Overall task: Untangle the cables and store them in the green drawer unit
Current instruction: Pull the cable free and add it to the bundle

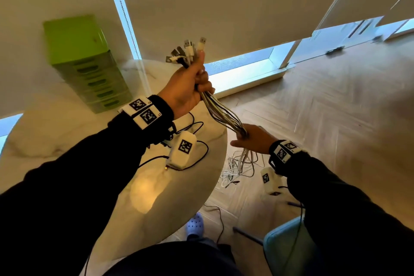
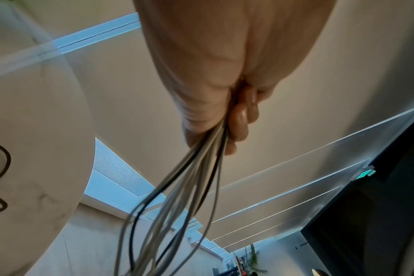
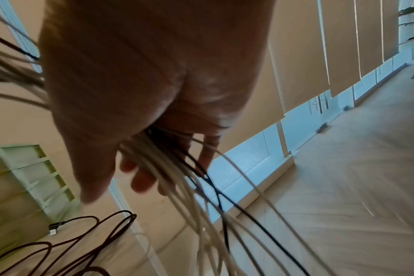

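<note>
My left hand (image 1: pixel 190 87) is raised over the table edge and grips a bundle of white and black cables (image 1: pixel 221 112). Their USB plugs (image 1: pixel 190 49) stick up out of the fist. In the left wrist view the fingers (image 2: pixel 241 119) curl round the bundle (image 2: pixel 177 196), which fans out below. Lower down, my right hand (image 1: pixel 248 139) has its fingers straight and spread, and the cables (image 3: pixel 201 205) run across its palm (image 3: pixel 142 149). The loose ends (image 1: pixel 239 168) trail in a heap on the floor. The green drawer unit (image 1: pixel 85 63) stands at the table's back left with its drawers pushed in, also seen as the drawer unit (image 3: pixel 24 177).
A thin black cable (image 1: pixel 197 127) lies looped on the round marble table (image 1: pixel 67 152); the right wrist view shows this black cable (image 3: pixel 83 233) too. A light blue chair (image 1: pixel 286 248) stands at the lower right on the wooden floor. A foot in a pale slipper (image 1: pixel 195 226) is under the table edge.
</note>
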A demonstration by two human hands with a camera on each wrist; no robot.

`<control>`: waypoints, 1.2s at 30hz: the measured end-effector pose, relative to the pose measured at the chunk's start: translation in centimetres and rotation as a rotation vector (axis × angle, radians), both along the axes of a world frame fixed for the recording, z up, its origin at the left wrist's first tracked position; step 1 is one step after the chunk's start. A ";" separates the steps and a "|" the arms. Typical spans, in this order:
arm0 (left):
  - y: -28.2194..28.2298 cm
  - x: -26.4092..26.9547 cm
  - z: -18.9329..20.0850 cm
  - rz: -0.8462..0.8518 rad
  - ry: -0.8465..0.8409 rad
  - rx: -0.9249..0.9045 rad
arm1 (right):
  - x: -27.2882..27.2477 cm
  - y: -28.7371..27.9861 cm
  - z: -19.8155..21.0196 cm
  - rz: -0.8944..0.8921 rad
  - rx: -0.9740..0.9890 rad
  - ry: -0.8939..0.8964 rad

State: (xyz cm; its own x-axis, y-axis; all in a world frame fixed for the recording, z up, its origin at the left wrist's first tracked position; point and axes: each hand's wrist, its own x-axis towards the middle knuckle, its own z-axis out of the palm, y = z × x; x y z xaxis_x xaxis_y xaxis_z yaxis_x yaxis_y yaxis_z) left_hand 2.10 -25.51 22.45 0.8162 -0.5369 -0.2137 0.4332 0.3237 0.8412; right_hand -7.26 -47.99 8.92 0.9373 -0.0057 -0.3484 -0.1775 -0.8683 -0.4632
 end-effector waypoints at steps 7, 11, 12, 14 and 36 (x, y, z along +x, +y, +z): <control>-2.9 -2.4 -0.3 -0.084 -0.145 0.154 | 1.3 3.7 5.9 0.009 0.362 -0.236; -4.4 -3.4 -0.5 -0.283 -0.470 0.383 | 2.1 5.8 6.7 0.066 0.454 0.034; -4.3 -3.2 -0.7 -0.323 -0.573 0.474 | 2.0 5.6 6.5 0.044 0.443 0.055; -3.8 -2.5 -1.3 -0.326 -0.631 0.519 | 1.8 4.7 6.0 -0.107 0.418 0.010; -17.8 -1.1 -16.7 -0.355 -0.560 0.702 | 0.2 -3.2 13.9 -0.457 0.344 -0.260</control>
State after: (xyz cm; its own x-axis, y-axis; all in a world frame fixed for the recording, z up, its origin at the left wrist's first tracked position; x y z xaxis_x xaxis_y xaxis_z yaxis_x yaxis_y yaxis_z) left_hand 1.00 -43.26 5.76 0.7118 -0.6704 -0.2095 -0.1138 -0.4044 0.9075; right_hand -7.02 -51.24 22.82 0.9211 -0.3538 -0.1626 -0.3393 -0.5245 -0.7808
